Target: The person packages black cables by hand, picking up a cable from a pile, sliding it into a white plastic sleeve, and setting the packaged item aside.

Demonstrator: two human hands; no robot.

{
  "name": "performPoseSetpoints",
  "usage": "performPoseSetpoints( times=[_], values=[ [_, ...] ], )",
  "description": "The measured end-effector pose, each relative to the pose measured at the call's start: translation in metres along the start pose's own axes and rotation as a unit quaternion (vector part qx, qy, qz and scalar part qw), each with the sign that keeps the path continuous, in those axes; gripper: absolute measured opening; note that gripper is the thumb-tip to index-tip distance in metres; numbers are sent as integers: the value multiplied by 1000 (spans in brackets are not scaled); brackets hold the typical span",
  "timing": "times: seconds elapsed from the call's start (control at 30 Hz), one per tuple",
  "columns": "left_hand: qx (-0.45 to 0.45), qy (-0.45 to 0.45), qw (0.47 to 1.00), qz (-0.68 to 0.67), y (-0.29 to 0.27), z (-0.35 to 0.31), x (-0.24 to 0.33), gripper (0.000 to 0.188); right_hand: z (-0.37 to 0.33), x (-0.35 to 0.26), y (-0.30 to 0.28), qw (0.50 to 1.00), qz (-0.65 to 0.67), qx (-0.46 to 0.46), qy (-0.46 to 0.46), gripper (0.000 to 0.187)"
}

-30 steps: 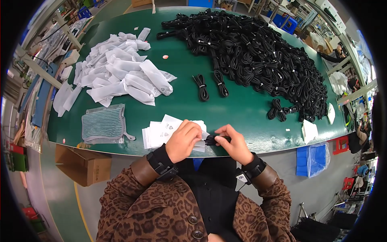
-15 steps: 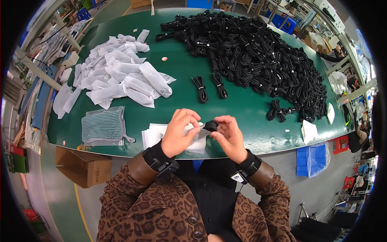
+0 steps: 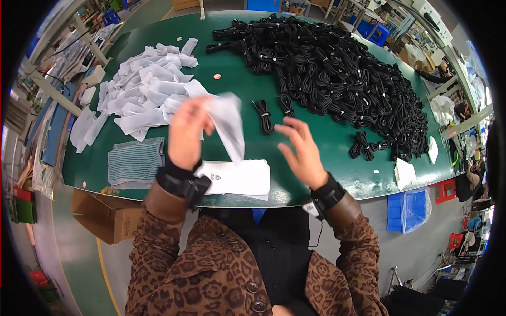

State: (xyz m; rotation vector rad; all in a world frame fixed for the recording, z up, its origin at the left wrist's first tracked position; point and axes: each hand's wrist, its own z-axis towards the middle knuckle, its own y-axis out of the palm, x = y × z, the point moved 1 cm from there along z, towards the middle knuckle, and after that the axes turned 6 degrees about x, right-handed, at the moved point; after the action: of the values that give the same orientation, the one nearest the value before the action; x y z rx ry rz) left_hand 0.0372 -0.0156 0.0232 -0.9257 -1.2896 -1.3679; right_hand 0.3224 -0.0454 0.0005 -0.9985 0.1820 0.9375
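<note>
My left hand (image 3: 188, 131) is pinched on a white translucent bag (image 3: 227, 124), which hangs blurred in the air at the near edge of a heap of filled white bags (image 3: 142, 95). Whether a cable is inside the bag cannot be made out. My right hand (image 3: 303, 152) holds nothing, its fingers apart, just short of two tied black cable bundles (image 3: 263, 117) lying on the green table (image 3: 232, 68). A stack of flat white bags (image 3: 242, 178) lies between my forearms at the table's near edge.
A big pile of tied black cables (image 3: 337, 68) covers the far right. Left of the bag stack lies a striped grey-green cloth (image 3: 136, 164). White scraps (image 3: 404, 174) sit near the right edge. Below the table stand a cardboard box (image 3: 108, 216) and a blue bin (image 3: 406, 210).
My hands have parted from over the bag stack. The left has gone left and away from me with the white bag; the right, now empty, has moved toward the two cable bundles.
</note>
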Motion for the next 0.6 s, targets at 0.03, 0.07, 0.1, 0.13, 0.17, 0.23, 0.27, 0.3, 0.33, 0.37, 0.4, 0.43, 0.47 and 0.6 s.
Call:
performPoseSetpoints(
  times=[0.03, 0.07, 0.1, 0.13, 0.17, 0.23, 0.27, 0.3, 0.33, 0.37, 0.4, 0.43, 0.47, 0.6],
  values=[
    [0, -2, 1000, 1, 0, 2, 1, 26, 0, 12, 4, 1000, 1, 0, 2, 43],
    [69, 112, 987, 92, -1, 4, 3, 26, -1, 27, 8, 996, -81, 8, -31, 42],
    [133, 224, 949, 178, -1, 7, 4, 26, -2, 43, 11, 984, -167, 17, -63, 41],
    [194, 331, 887, 258, 0, 8, 4, 27, -5, 57, 12, 963, -251, 26, -94, 40],
    [118, 264, 919, 267, 3, -5, 1, 29, -8, 65, 15, 964, -246, 26, -94, 40],
    [-5, 261, 904, 339, 20, -38, -15, 34, -16, 83, 15, 974, -221, -7, -51, 42],
    [-50, 325, 852, 406, 28, -50, -24, 36, -17, 85, 14, 977, -208, -24, -31, 43],
    [-90, 307, 859, 401, 32, -59, -33, 33, -19, 86, 13, 977, -207, -27, -31, 43],
    [-132, 289, 864, 392, 37, -68, -43, 30, -21, 84, 8, 973, -224, -51, 16, 42],
    [-130, 288, 864, 392, 40, -76, -50, 30, -22, 80, 4, 967, -238, -75, 60, 41],
    [-172, 243, 879, 372, 43, -84, -58, 29, -24, 79, 2, 957, -251, -98, 104, 40],
    [-215, 198, 891, 348, 48, -89, -63, 27, -28, 81, -2, 957, -254, -98, 105, 40],
    [-216, 198, 891, 346, 52, -91, -65, 27, -34, 83, -6, 964, -237, -71, 101, 40],
    [-253, 217, 844, 420, 59, -99, -69, 21, -53, 66, -13, 980, -162, -1, 112, 39]
  ],
)
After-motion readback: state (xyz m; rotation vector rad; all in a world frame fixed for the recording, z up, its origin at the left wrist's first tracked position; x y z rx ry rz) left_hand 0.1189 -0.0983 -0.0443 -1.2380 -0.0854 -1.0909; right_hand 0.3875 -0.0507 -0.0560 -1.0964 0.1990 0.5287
